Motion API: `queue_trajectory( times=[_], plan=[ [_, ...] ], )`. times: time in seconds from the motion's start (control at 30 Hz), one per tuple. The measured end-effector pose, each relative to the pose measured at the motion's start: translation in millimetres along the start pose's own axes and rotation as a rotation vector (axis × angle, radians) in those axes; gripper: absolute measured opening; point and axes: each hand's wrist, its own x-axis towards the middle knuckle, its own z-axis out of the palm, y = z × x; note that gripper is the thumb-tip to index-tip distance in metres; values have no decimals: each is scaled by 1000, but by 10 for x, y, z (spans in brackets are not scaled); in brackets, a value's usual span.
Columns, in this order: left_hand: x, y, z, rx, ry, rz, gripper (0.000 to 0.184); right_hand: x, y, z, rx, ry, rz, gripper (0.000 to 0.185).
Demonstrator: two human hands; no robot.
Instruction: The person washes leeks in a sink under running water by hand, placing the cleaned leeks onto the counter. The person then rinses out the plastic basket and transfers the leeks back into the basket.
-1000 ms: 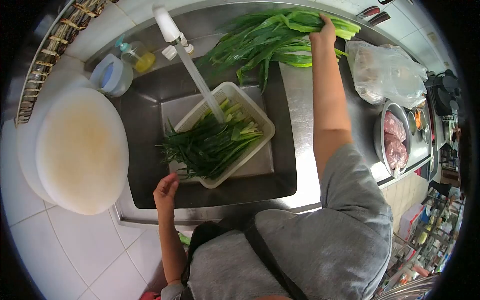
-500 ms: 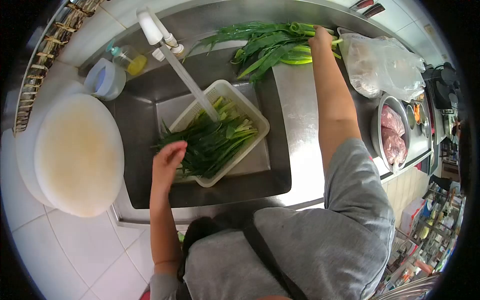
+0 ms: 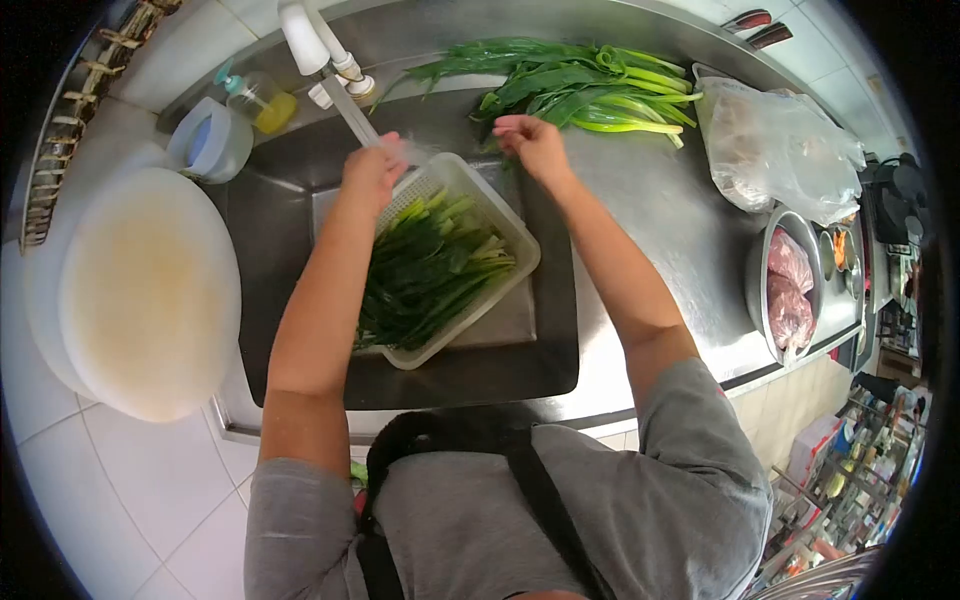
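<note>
Water runs from the white tap [image 3: 303, 38] onto my left hand [image 3: 376, 168], which is over the upper left rim of the cream basket [image 3: 527, 240]; its fingers are blurred by water and motion. Cut greens [image 3: 430, 270] fill the basket, which sits tilted in the sink [image 3: 530, 375]. My right hand [image 3: 530, 143] is above the sink's back right corner, fingers curled near the leaf tips; what it may hold is too small to make out. Long leafy stalks [image 3: 610, 92] lie on the steel counter behind it.
White round boards [image 3: 150, 295] stand at the left. A soap bottle [image 3: 262, 106] and a white container [image 3: 210, 140] are behind the sink. On the right are a plastic bag [image 3: 770, 145] and a metal bowl [image 3: 757, 285] with bagged meat.
My right hand has let go of the long stalks, now lying on the counter, and moved left toward the sink. My left hand has moved up from the basket's near side to the running water.
</note>
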Motion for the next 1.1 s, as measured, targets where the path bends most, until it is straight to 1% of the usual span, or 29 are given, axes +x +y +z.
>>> queue_trajectory(
  times=[0.07, 0.1, 0.2, 0.23, 0.33, 0.37, 0.43, 0.47, 0.53, 0.57, 0.63, 0.73, 0.83, 0.93, 0.97, 1.03, 1.1],
  plan=[
    [-12, -43, 61, -69, 31, -43, 42, 62, -99, 276, 485, 28, 339, 34],
    [-51, -9, 100, -103, 18, -28, 42, 162, 40, 402, 549, 120, 317, 36],
    [-164, 192, 153, -185, -26, 7, 43, 474, 136, 676, 1038, 536, 452, 25],
    [-159, 241, 136, -206, -43, 17, 44, 579, 64, 716, 1128, 662, 549, 14],
    [-196, 381, 121, -205, -111, 18, 44, 774, 41, 742, 1325, 772, 673, 12],
    [-223, 418, 123, -197, -134, 14, 44, 840, 60, 738, 1341, 797, 681, 12],
    [-287, 485, 143, -239, -175, -10, 44, 1029, 341, 739, 1369, 845, 696, 11],
    [-307, 514, 150, -262, -195, -22, 44, 1085, 559, 761, 1388, 814, 651, 9],
    [-319, 541, 162, -306, -210, -27, 44, 1024, 693, 778, 1419, 757, 560, 7],
    [-325, 548, 172, -328, -217, -31, 43, 1007, 756, 788, 1300, 771, 581, 6],
    [-340, 557, 188, -305, -238, -14, 45, 671, 165, 806, 1062, 793, 619, 5],
    [-379, 587, 254, -328, -254, 4, 47, 700, 264, 843, 1205, 854, 618, 9],
    [-362, 570, 281, -383, -259, 4, 49, 776, 399, 828, 1225, 797, 690, 13],
    [-343, 569, 266, -445, -295, -36, 51, 786, 473, 873, 1279, 702, 782, 11],
    [-336, 572, 264, -467, -313, -53, 51, 794, 481, 885, 1274, 722, 783, 15],
    [-359, 584, 280, -443, -308, -70, 52, 738, 318, 886, 1264, 761, 787, 23],
    [-392, 590, 284, -416, -283, -83, 52, 692, 180, 820, 1278, 665, 763, 20]
  ],
)
